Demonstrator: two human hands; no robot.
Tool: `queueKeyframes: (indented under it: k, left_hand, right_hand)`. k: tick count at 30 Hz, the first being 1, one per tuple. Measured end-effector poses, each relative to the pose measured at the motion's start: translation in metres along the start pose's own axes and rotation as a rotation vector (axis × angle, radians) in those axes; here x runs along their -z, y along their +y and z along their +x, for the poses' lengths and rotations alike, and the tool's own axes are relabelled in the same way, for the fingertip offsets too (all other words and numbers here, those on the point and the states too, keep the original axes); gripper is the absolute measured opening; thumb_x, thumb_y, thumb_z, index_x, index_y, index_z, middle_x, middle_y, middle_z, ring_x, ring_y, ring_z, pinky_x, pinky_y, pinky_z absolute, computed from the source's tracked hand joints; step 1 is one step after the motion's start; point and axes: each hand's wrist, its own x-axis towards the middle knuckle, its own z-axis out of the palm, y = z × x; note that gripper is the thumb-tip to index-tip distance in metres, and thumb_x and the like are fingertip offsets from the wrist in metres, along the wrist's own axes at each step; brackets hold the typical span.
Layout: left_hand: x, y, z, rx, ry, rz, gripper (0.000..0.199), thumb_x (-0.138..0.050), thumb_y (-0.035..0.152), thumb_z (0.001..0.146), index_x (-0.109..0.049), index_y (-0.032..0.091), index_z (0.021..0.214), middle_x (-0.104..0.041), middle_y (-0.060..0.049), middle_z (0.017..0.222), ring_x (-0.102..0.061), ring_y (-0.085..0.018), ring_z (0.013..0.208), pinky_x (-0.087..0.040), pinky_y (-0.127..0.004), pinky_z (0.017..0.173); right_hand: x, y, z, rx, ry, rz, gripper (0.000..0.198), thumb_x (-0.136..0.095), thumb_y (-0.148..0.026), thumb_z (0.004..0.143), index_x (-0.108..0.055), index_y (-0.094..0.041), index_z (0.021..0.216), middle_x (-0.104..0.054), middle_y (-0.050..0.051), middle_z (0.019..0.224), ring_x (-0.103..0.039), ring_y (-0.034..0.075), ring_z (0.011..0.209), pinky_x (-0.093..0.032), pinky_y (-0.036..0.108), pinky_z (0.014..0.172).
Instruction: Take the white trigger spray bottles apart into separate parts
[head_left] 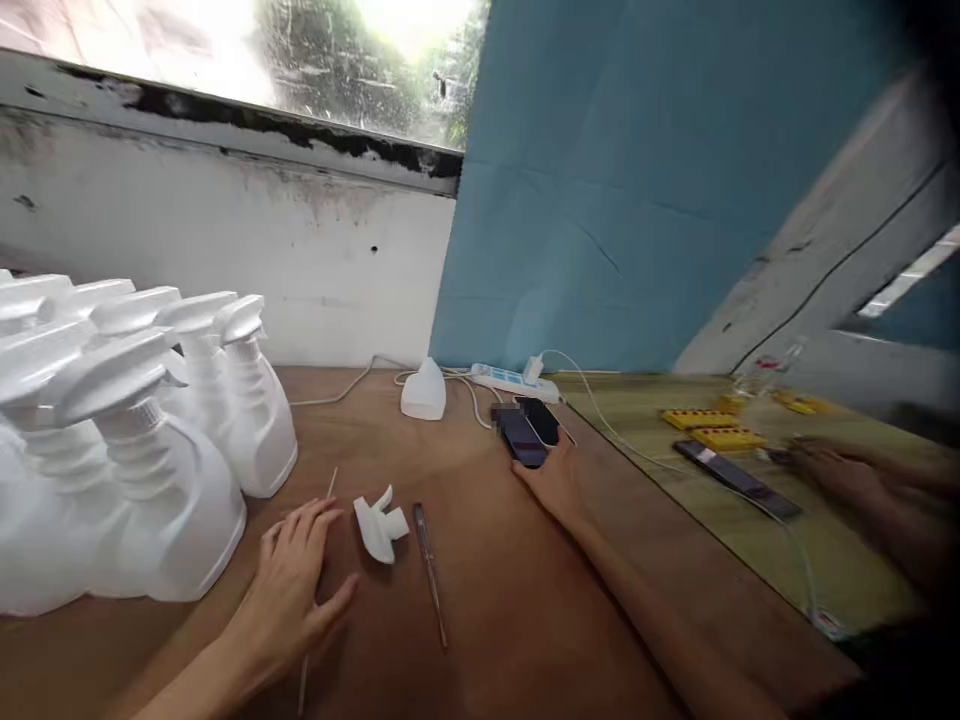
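Note:
My left hand (296, 580) rests on the brown table with its fingers stretched and the thumb apart, over a thin white tube (303, 685). Just right of it lies a white spray trigger head (379, 525), and beyond that a slim screwdriver (430, 575) with a clear handle. Farther back, my right hand (556, 485) grips the near end of a dark phone (523, 437), thumb at its left corner. A second black phone (538, 418) lies against it, partly behind my fingers.
White spray bottles (165, 470) crowd the left side. At the back are a white bottle-shaped piece (424, 391), a power strip (510, 381) and cables. On the adjoining table lie another phone (739, 478) and yellow blocks (724, 438); another person's hand (832, 470) is there.

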Motion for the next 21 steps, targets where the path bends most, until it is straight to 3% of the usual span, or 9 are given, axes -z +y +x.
queueKeyframes:
  k: [3, 5, 7, 11, 16, 21]
  left_hand:
    - [-0.002, -0.003, 0.003, 0.035, -0.024, 0.005, 0.053, -0.047, 0.045, 0.077, -0.039, 0.018, 0.122, -0.043, -0.013, 0.130, -0.037, -0.029, 0.118, -0.031, -0.047, 0.092]
    - [-0.004, -0.006, 0.004, 0.060, -0.031, 0.009, 0.055, -0.048, 0.045, 0.076, -0.040, 0.016, 0.123, -0.042, -0.014, 0.131, -0.037, -0.029, 0.119, -0.031, -0.047, 0.093]
    - [-0.004, -0.008, 0.004, 0.084, -0.031, 0.012, 0.055, -0.049, 0.042, 0.076, -0.040, 0.014, 0.123, -0.042, -0.015, 0.130, -0.037, -0.029, 0.119, -0.031, -0.045, 0.093]
    - [0.005, -0.009, 0.006, 0.146, -0.091, 0.030, 0.044, -0.045, 0.030, 0.078, -0.044, 0.014, 0.119, -0.051, -0.013, 0.118, -0.046, -0.028, 0.109, -0.037, -0.042, 0.086]
    - [0.020, -0.004, 0.008, 0.245, -0.231, 0.096, 0.035, -0.032, 0.017, 0.085, -0.046, 0.012, 0.117, -0.060, -0.010, 0.092, -0.057, -0.024, 0.085, -0.042, -0.036, 0.074]
    - [0.022, -0.001, 0.007, 0.290, -0.266, 0.255, 0.041, -0.024, 0.007, 0.084, -0.044, 0.010, 0.120, -0.057, -0.012, 0.098, -0.057, -0.025, 0.088, -0.045, -0.035, 0.069]
  right_hand:
    - [0.004, -0.023, -0.021, 0.110, 0.056, 0.003, 0.088, -0.063, -0.045, 0.065, -0.022, 0.000, 0.130, -0.028, 0.029, 0.131, -0.026, 0.041, 0.123, -0.028, 0.054, 0.096]
    - [0.008, -0.046, -0.040, 0.277, 0.041, 0.104, 0.072, -0.055, -0.043, 0.074, -0.026, -0.007, 0.129, -0.031, 0.023, 0.132, -0.028, 0.036, 0.124, -0.028, 0.053, 0.097]
    - [0.015, -0.077, -0.062, 0.402, -0.048, 0.273, 0.051, -0.047, -0.032, 0.082, -0.030, -0.014, 0.126, -0.040, 0.017, 0.127, -0.037, 0.027, 0.119, -0.032, 0.046, 0.097]
    - [0.027, -0.136, -0.094, 0.659, -0.428, 0.425, 0.046, -0.056, -0.024, 0.075, -0.041, -0.022, 0.118, -0.051, 0.008, 0.117, -0.040, 0.024, 0.115, -0.033, 0.042, 0.096]
    - [0.027, -0.165, -0.108, 0.672, -0.595, 0.434, 0.034, -0.058, -0.022, 0.075, -0.050, -0.021, 0.108, -0.060, 0.006, 0.102, -0.048, 0.023, 0.097, -0.040, 0.040, 0.084]
    - [0.022, -0.160, -0.122, 0.736, -0.625, 0.626, 0.038, -0.055, -0.014, 0.075, -0.044, -0.020, 0.111, -0.057, 0.007, 0.102, -0.051, 0.020, 0.092, -0.044, 0.034, 0.078]
